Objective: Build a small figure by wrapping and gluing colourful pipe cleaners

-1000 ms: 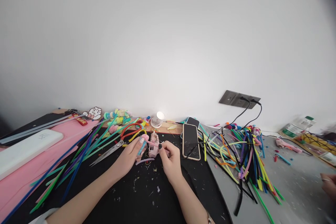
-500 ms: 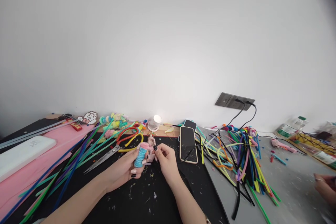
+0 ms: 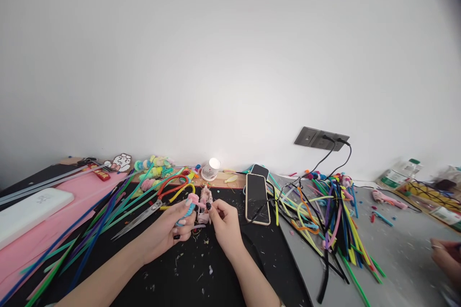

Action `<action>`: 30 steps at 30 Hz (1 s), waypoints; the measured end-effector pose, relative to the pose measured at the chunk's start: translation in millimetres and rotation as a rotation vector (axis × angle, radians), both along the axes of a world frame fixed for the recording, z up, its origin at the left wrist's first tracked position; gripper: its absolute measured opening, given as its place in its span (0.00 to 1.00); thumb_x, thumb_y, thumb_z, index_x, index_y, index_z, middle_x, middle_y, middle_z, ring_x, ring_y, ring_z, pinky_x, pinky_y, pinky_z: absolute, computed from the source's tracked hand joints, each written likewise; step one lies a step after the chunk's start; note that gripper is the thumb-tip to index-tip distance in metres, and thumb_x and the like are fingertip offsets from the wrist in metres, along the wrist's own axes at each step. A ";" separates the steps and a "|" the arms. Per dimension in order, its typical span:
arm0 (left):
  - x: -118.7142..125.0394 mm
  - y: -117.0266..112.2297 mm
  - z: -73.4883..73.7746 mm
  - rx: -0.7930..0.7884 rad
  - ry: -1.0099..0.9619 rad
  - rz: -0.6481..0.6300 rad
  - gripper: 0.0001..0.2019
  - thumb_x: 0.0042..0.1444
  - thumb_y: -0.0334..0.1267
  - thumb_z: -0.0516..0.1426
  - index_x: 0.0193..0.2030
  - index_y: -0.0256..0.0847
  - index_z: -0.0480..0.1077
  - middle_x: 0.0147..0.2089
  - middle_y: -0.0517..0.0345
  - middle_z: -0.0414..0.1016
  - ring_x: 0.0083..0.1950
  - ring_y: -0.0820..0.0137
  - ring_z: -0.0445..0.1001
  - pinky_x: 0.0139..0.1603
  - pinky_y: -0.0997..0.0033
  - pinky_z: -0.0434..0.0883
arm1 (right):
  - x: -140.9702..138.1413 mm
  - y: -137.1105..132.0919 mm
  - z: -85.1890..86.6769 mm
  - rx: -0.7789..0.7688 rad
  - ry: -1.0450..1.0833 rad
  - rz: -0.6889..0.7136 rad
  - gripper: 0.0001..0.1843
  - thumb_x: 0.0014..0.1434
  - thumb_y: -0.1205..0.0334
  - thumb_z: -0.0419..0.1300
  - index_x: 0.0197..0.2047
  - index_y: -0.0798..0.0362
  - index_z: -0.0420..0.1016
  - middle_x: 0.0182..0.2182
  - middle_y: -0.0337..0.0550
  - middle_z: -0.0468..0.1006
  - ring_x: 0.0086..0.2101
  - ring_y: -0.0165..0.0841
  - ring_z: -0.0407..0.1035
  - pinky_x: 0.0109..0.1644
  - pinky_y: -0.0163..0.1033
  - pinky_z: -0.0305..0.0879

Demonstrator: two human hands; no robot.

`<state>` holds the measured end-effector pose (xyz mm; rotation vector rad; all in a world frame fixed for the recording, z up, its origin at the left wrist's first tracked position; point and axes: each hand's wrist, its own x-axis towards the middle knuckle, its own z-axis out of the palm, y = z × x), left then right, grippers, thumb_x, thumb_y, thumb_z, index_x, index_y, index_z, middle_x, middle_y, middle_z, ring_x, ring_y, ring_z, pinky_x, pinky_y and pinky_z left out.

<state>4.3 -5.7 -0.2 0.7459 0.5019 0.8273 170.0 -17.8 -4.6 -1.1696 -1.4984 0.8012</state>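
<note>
My left hand (image 3: 169, 230) is closed around a blue and pink coil of pipe cleaner (image 3: 192, 198), its pink end facing up and its blue side partly hidden by fingers. From the pink end a short strand runs across to my right hand (image 3: 225, 223), whose thumb and forefinger pinch it. Just behind the fingers lies a stained pinkish tool (image 3: 205, 197), partly covered, its kind unclear. Left of the hands, scissors (image 3: 154, 206) with red-orange handles rest on the black mat (image 3: 173, 278).
A paper cup (image 3: 211, 169) stands by the wall. Two phones, one in a pale case (image 3: 257, 199), lie right of my hands. Bundled pipe cleaners (image 3: 345, 220) and cables spread further right. A white box (image 3: 36, 213) sits left. Another person's hand (image 3: 446, 256) shows at the right edge.
My left hand has drawn slightly left and tipped the coil. A pink strand now shows between the coil and my right fingers, and more of the pinkish tool behind is visible.
</note>
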 end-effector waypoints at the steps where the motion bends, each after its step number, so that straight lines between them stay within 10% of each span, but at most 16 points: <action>1: -0.4 -0.8 0.6 0.024 0.016 0.004 0.13 0.59 0.48 0.56 0.32 0.41 0.63 0.23 0.69 0.53 0.19 0.82 0.42 0.21 0.79 0.49 | 0.2 0.0 0.0 0.004 -0.011 0.000 0.16 0.60 0.57 0.53 0.22 0.55 0.65 0.18 0.33 0.60 0.22 0.27 0.53 0.26 0.32 0.48; 13: 2.2 0.9 -4.9 0.142 0.229 0.097 0.18 0.57 0.55 0.54 0.36 0.40 0.70 0.30 0.60 0.65 0.30 0.73 0.62 0.31 0.73 0.64 | -0.1 -1.9 4.2 0.047 -0.063 -0.012 0.15 0.59 0.60 0.53 0.22 0.54 0.64 0.18 0.34 0.60 0.22 0.27 0.53 0.25 0.32 0.47; 30: 5.5 -2.6 -4.1 0.043 0.092 -0.041 0.16 0.58 0.54 0.53 0.43 0.44 0.65 0.25 0.70 0.52 0.23 0.79 0.44 0.28 0.77 0.56 | -0.5 -2.0 6.7 0.046 -0.102 -0.030 0.16 0.60 0.60 0.52 0.21 0.53 0.61 0.18 0.33 0.57 0.22 0.27 0.52 0.25 0.32 0.47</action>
